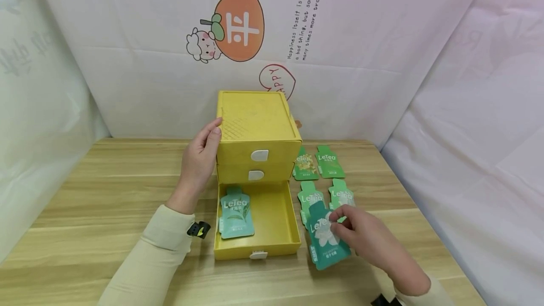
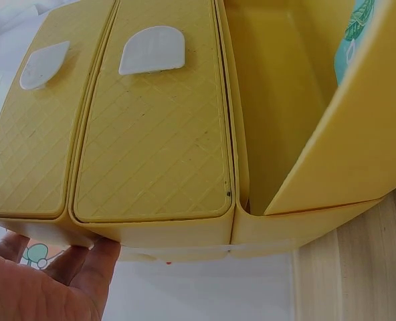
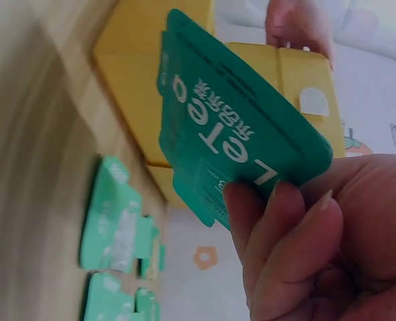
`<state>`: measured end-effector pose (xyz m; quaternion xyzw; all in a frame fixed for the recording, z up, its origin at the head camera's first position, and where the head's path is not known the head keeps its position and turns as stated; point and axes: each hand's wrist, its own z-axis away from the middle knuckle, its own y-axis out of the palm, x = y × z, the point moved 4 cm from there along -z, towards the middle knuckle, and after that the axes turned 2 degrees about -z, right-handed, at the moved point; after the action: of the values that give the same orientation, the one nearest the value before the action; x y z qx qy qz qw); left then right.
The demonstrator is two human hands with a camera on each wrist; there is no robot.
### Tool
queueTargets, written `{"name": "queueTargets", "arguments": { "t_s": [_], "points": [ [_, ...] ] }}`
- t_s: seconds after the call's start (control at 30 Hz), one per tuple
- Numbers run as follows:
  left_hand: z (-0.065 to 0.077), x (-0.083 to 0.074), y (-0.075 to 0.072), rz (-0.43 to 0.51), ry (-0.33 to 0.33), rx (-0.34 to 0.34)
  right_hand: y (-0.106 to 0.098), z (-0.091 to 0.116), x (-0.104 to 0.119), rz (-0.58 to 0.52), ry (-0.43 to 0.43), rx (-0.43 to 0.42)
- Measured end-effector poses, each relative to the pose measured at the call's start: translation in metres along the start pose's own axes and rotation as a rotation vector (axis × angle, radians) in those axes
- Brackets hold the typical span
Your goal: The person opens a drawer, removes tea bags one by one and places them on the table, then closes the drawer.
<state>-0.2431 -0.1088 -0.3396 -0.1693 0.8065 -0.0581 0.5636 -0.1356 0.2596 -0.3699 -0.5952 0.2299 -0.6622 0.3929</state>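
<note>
A yellow box of three stacked drawers point(image 1: 259, 114) stands on the table, its bottom drawer point(image 1: 276, 223) pulled out. Along the box's left side, my left hand point(image 1: 199, 159) rests with its fingers against the wall near the top; the left wrist view shows the fingertips at that wall. My right hand point(image 1: 369, 237) pinches a dark teal LeTea tea packet point(image 1: 325, 249) by its edge, right of the open drawer. Its printed back point(image 3: 231, 120) faces the right wrist camera. A lighter teal tea packet point(image 1: 236, 214) lies in the drawer's left part.
Two light green tea packets point(image 1: 312, 196) lie right of the drawer, partly covered by the held packet and hand. Behind them are two more green packets point(image 1: 330, 162), one partly hidden by the box. White printed cloth point(image 1: 148, 74) hangs behind the wooden table point(image 1: 110, 202).
</note>
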Motion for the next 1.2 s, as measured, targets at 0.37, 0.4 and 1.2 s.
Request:
{"name": "queueTargets", "arguments": {
  "t_s": [0.37, 0.4, 1.2],
  "points": [
    [-0.001, 0.000, 0.000, -0.008, 0.005, -0.006, 0.019, 0.009, -0.020, -0.055, 0.018, 0.157],
    [0.000, 0.000, 0.000, -0.007, 0.003, -0.007, 0.020, 0.010, -0.021, -0.060, 0.026, 0.169],
    [-0.001, -0.001, 0.001, -0.021, 0.001, -0.013, 0.039, 0.011, -0.053, 0.038, 0.141, 0.280]
  ]
}}
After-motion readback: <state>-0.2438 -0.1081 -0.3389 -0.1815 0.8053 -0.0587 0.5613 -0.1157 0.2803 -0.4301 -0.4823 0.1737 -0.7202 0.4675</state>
